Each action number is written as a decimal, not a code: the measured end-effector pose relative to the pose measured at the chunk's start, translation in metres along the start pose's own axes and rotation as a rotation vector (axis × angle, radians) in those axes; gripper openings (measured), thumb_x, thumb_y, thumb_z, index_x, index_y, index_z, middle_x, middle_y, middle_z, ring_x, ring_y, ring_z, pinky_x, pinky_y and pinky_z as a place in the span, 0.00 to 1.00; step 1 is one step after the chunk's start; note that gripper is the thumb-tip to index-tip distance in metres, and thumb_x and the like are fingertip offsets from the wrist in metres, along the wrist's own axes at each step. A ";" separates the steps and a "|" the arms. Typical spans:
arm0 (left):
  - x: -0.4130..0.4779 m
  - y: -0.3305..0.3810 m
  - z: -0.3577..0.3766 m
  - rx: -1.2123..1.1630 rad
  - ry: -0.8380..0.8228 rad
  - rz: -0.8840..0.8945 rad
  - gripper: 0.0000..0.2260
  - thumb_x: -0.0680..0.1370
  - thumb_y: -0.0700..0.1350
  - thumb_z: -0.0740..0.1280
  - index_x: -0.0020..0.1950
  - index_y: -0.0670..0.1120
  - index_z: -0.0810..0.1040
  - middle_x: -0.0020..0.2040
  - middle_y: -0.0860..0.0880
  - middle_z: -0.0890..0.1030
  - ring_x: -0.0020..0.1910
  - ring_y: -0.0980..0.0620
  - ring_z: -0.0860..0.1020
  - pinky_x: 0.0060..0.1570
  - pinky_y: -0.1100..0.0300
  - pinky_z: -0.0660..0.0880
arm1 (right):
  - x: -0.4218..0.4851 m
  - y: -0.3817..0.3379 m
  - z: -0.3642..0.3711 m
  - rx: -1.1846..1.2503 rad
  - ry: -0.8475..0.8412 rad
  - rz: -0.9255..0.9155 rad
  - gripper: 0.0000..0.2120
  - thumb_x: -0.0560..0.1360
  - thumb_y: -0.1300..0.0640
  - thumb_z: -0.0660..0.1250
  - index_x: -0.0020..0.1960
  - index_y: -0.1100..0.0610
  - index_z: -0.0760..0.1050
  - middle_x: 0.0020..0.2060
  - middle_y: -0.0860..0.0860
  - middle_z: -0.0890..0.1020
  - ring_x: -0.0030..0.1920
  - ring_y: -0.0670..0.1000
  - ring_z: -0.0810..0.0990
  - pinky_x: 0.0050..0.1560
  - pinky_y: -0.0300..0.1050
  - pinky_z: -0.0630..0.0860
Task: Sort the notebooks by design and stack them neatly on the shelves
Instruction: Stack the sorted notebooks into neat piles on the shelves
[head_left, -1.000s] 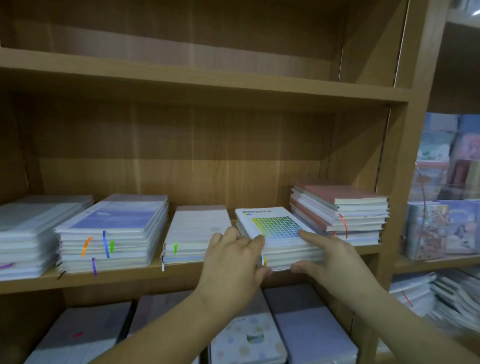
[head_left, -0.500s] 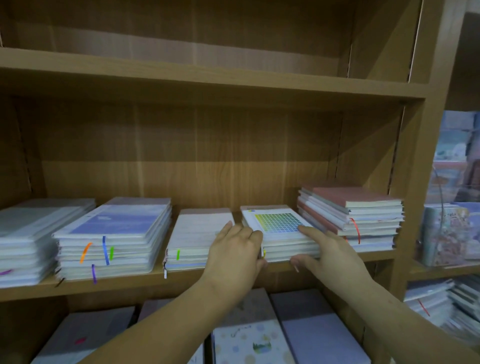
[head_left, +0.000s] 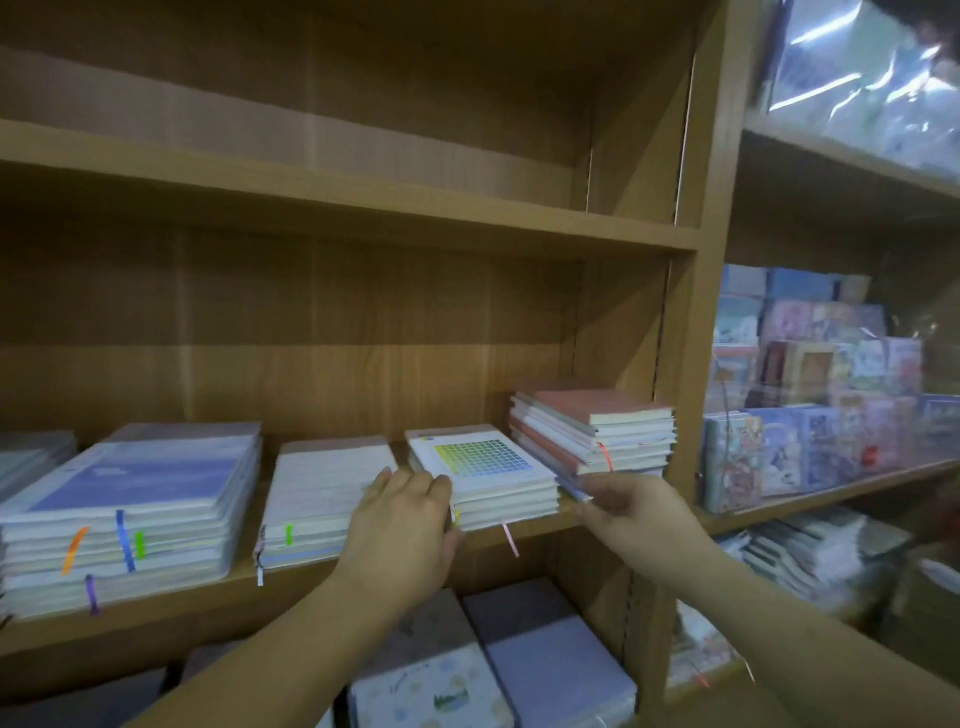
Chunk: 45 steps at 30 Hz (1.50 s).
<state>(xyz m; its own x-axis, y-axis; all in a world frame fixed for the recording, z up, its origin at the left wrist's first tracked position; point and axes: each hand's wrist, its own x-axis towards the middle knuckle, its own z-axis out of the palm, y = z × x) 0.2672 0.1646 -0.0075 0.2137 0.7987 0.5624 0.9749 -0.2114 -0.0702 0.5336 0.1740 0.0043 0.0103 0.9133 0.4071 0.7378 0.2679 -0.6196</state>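
Observation:
A short stack of notebooks topped by a white cover with a coloured grid (head_left: 488, 467) lies on the middle wooden shelf (head_left: 156, 623). My left hand (head_left: 405, 525) presses its straight fingers against the stack's left front corner. My right hand (head_left: 634, 512) is just right of that stack, its fingertips at the bottom front corner of the pink-covered stack (head_left: 597, 410). Blur hides whether they pinch the blue edge sticking out there. Further left lie a white-covered stack (head_left: 322, 493) and a lavender-covered stack (head_left: 130, 493) with coloured ribbons.
The shelf above holds nothing in view. Below, a dotted white notebook (head_left: 426, 686) and a lavender one (head_left: 545, 644) lie flat. An upright panel (head_left: 691, 364) divides this bay from the right bay, which is packed with wrapped illustrated notebooks (head_left: 810, 447).
The grid-cover stack has slid back onto the shelf. My right hand has left its right side and moved to the foot of the pink stack. The camera has turned right.

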 end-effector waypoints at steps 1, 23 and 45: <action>-0.001 0.001 -0.002 -0.042 -0.010 0.006 0.24 0.70 0.61 0.74 0.58 0.47 0.82 0.51 0.49 0.83 0.52 0.46 0.80 0.59 0.50 0.77 | -0.002 0.001 -0.008 -0.019 0.004 0.016 0.21 0.76 0.44 0.72 0.66 0.51 0.80 0.51 0.46 0.85 0.53 0.44 0.82 0.56 0.44 0.78; 0.136 0.120 -0.019 -1.280 -0.275 -0.451 0.17 0.86 0.49 0.60 0.46 0.41 0.82 0.30 0.50 0.83 0.31 0.54 0.82 0.43 0.58 0.82 | 0.095 0.054 -0.072 -0.468 0.050 -0.247 0.27 0.81 0.34 0.51 0.73 0.43 0.71 0.65 0.45 0.74 0.68 0.50 0.69 0.67 0.48 0.70; 0.149 0.141 -0.020 -1.430 -0.320 -0.716 0.07 0.79 0.46 0.71 0.51 0.42 0.81 0.40 0.42 0.87 0.38 0.46 0.84 0.42 0.55 0.80 | 0.098 0.068 -0.064 -0.049 0.199 -0.209 0.16 0.79 0.41 0.65 0.60 0.46 0.83 0.56 0.45 0.73 0.64 0.49 0.65 0.65 0.48 0.67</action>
<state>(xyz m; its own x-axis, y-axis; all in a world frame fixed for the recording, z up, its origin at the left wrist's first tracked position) 0.4355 0.2422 0.0826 -0.0499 0.9972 -0.0549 0.0649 0.0581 0.9962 0.6280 0.2619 0.0450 -0.0165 0.7606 0.6490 0.7694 0.4242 -0.4776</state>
